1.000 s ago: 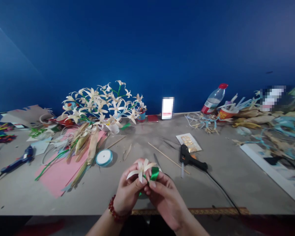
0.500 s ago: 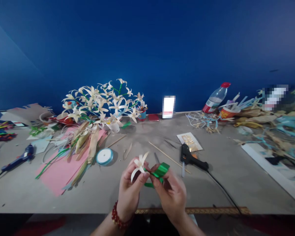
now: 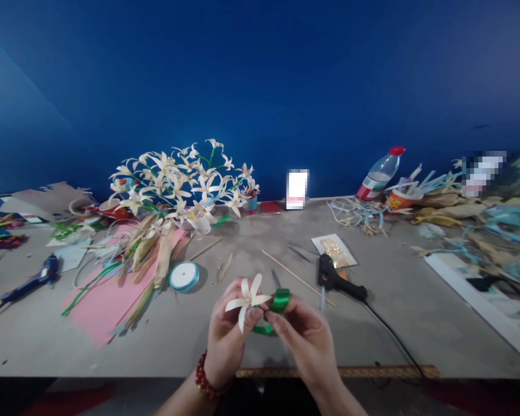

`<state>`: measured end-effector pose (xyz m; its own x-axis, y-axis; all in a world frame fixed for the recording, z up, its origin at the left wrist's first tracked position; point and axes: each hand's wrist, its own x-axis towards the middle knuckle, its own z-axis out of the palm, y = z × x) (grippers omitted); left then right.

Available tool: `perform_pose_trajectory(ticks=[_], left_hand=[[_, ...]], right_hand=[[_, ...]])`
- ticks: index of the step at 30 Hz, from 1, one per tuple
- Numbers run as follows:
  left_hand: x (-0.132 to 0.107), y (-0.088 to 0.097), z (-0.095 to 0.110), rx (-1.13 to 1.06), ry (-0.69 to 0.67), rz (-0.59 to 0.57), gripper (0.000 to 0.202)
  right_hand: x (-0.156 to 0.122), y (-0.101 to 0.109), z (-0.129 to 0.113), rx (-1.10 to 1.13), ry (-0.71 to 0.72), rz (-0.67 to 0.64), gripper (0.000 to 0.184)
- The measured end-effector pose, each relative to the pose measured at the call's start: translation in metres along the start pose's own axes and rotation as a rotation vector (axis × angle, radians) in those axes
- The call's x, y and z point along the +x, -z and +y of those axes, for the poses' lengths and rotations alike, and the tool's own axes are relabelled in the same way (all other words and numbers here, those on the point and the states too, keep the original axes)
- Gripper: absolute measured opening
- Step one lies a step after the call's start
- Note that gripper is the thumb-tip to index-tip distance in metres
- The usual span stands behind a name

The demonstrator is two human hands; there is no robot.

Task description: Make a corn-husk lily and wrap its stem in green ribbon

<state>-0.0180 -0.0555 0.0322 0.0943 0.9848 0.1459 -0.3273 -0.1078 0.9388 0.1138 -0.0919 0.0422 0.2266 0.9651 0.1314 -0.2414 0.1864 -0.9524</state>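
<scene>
My left hand (image 3: pixel 227 335) is closed round the base of a small cream paper flower (image 3: pixel 248 299), whose petals spread above my fingers. My right hand (image 3: pixel 305 335) pinches a strip of shiny green ribbon (image 3: pixel 281 300) right beside the flower's base, and a loop of the ribbon hangs between my hands. Both hands hover over the near edge of the grey table (image 3: pixel 242 346). A red bead bracelet (image 3: pixel 203 378) sits on my left wrist.
A black glue gun (image 3: pixel 335 278) with its cord lies just right of my hands, beside a thin wooden stick (image 3: pixel 294 276). A ribbon spool (image 3: pixel 184 276), pink paper (image 3: pixel 99 303) and a bunch of cream flowers (image 3: pixel 177 182) lie to the left. A bottle (image 3: pixel 379 173) stands at the back.
The flower has turned so its petals face up more fully. My right hand has drawn the green ribbon back in close to the flower's base after pulling it out to the right.
</scene>
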Motion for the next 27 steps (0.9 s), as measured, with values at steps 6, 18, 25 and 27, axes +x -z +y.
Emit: perform_pose_trajectory(ticks=[6, 18, 25, 27], left_hand=[[0.000, 0.005, -0.003, -0.100, 0.031, -0.133, 0.012], [-0.003, 0.000, -0.011, 0.013, 0.019, 0.058, 0.018], [-0.001, 0.000, 0.005, 0.226, -0.185, 0.001, 0.008], [-0.002, 0.002, 0.004, 0.262, -0.193, 0.006, 0.005]], right_hand=[[0.008, -0.005, -0.009, 0.453, -0.402, -0.135, 0.022], [-0.001, -0.005, 0.002, -0.129, 0.136, 0.018, 0.009], [-0.001, -0.005, 0.000, -0.093, 0.102, -0.021, 0.003], [0.000, -0.005, 0.000, -0.052, 0.053, -0.031, 0.008]])
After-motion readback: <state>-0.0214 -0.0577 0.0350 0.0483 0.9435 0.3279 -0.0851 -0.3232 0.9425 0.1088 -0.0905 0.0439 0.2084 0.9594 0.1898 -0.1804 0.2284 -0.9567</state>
